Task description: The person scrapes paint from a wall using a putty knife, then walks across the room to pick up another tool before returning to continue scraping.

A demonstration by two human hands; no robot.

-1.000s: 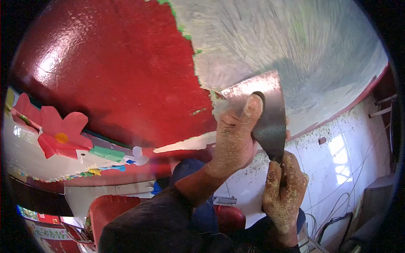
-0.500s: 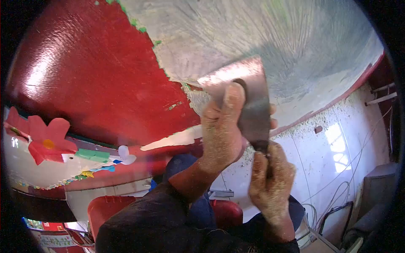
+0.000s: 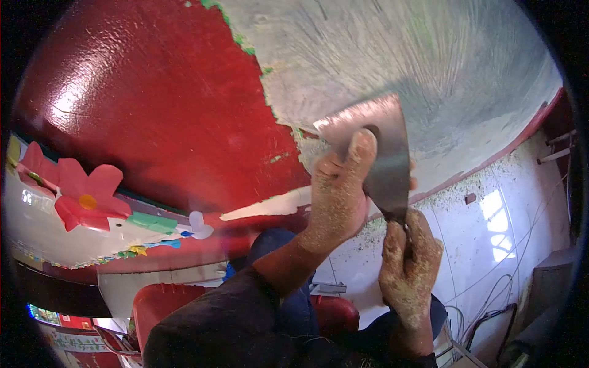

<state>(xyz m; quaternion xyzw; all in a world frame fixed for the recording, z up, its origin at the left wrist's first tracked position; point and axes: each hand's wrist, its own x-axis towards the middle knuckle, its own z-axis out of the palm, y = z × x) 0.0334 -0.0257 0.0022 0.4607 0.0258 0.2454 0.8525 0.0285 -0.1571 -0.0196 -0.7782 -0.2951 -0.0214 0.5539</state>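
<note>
A broad metal paint scraper is held in both hands against the wall, its wide edge on the bare grey patch near the ragged border with the red paint. My left hand grips the blade from the left, thumb pressed on its face near the hole; some fingertips show past the right edge. Lower down, my right hand is closed around the handle, which is mostly hidden. Pale flakes coat both hands. Green paint traces line the border.
Paint chips litter the white tiled floor. Red chairs stand below. Paper flowers decorate the left side. Loose cables and a grey box-like object are at the right.
The whole view has shifted, so wall, flowers, hands and scraper appear farther right. Both hands keep the same grip, and the scraper stays at about the same place on the wall.
</note>
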